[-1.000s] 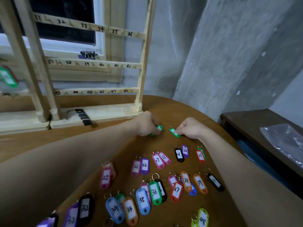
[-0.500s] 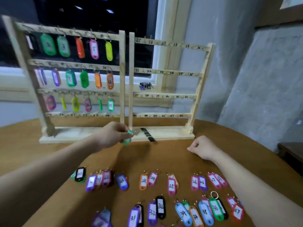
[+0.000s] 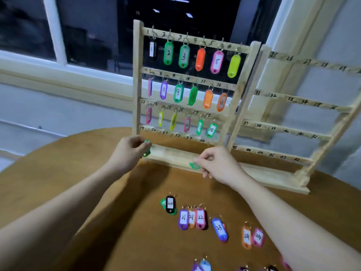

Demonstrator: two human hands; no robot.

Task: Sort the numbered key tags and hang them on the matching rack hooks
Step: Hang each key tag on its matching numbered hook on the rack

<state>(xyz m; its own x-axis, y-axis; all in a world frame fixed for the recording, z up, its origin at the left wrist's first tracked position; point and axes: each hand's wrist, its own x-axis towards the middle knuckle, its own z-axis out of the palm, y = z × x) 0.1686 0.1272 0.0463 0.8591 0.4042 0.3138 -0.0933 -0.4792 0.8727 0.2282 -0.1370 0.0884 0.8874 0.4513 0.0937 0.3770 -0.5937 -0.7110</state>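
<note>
A round brown desk [image 3: 82, 192] stands under a dark window [image 3: 88, 36], with a grey wall to the right. At the far side of the desk, the left hand [image 3: 130, 153] has its grip clamped on a green key tag [image 3: 146, 148], fingers curled round it, just below the left end of the bottom rail of the left wooden rack [image 3: 136, 75], near the mark 19. The right hand [image 3: 218, 165] pinches a second green tag [image 3: 194, 165] between thumb and fingertips, just in front of that rack's base board; whether the tag touches the board cannot be told. The left rack's upper three rails carry hanging tags, among them green ones marked 2 [image 3: 168, 53] and 3 [image 3: 184, 56], a pink 5 [image 3: 216, 62], a green 9 [image 3: 178, 92] and a green 18 [image 3: 211, 130]; its bottom rail, numbered 19 to 24, is bare. Just to the right stands a second wooden rack [image 3: 304, 130], its rails bearing written numbers from 25 up into the forties. On the near part of the desk lie loose tags in a row: a black 20 [image 3: 170, 204] over a green one, a purple 21 [image 3: 183, 219], a pink 22 [image 3: 200, 219], a blue 23 [image 3: 219, 228], an orange 24 [image 3: 247, 237] and a pink 24 [image 3: 258, 237]. More tags show partly at the near edge.
</note>
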